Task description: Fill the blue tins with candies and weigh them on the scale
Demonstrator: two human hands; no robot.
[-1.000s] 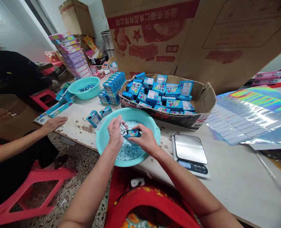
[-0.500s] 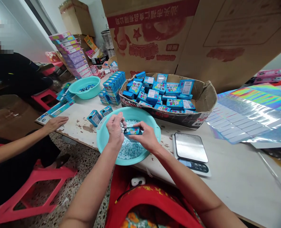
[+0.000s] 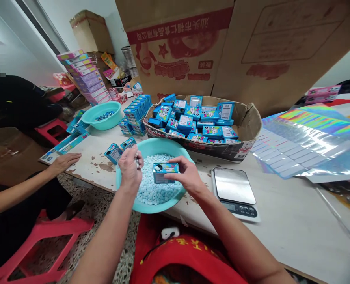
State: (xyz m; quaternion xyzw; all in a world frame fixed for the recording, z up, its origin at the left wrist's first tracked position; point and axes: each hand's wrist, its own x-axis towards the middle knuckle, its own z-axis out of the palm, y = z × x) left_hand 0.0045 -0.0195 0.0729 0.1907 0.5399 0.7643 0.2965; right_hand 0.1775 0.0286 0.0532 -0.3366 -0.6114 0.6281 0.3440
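My right hand (image 3: 187, 176) grips the right end of a small blue box (image 3: 164, 172) over the basin. Pale candies show in the round opening at the box's left end. Closed round some pale candies (image 3: 137, 161), my left hand (image 3: 130, 167) is at the left side of the basin, apart from the box. Beneath both hands is the turquoise basin (image 3: 151, 144), with many pale blue candies (image 3: 155, 193) in it. Two blue boxes (image 3: 114, 153) stand on the table just beyond my left hand.
A carton (image 3: 246, 145) of blue boxes lies behind the basin, a digital scale (image 3: 235, 189) to its right. Further left are stacked blue boxes (image 3: 138, 112), another turquoise basin (image 3: 102, 118) and a person's hand (image 3: 65, 162) on the table. Shiny sheets (image 3: 305, 146) lie right.
My left hand has moved left, away from the box, still closed on candies. The box in my right hand now shows its opening with candies in it. The camera view has shifted slightly.
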